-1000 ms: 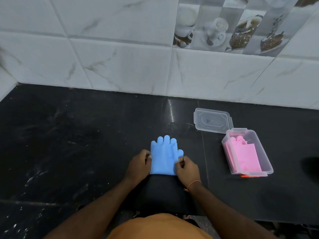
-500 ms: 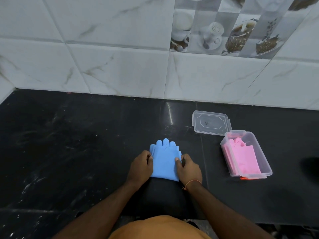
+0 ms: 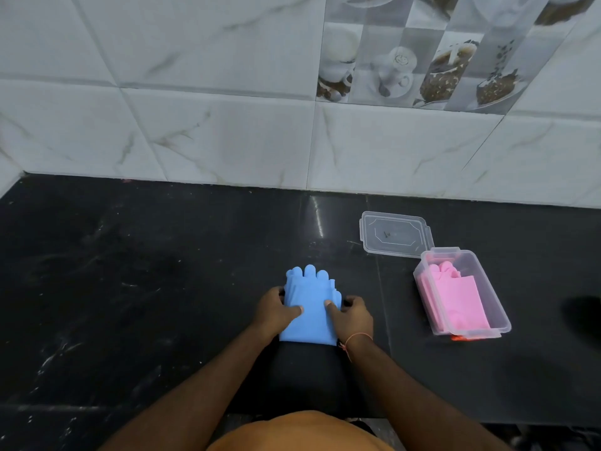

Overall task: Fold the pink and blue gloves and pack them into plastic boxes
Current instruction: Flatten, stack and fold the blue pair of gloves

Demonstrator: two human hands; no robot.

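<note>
Both hands grip the blue gloves on the black desk; pink gloves sit packed in one box to the right.

Left hand (image 3: 275, 310): knuckles up, fingers curled round the left edge of the blue gloves (image 3: 310, 312), thumb pressed flat on top. Right hand (image 3: 352, 317): mirrored pose on the right edge, thumb on top, a thin orange thread (image 3: 353, 339) at the wrist. Both forearms run in from the near edge of the desk (image 3: 130, 288). The stack lies between the two hands, fingertips pointing away from the person; number of layers cannot be told. Count: 1 clear plastic box (image 3: 461, 292), well to the right of the right hand, open, holding folded pink gloves (image 3: 453, 296); 1 clear lid (image 3: 395, 235), flat on the desk just beyond the box.
</note>
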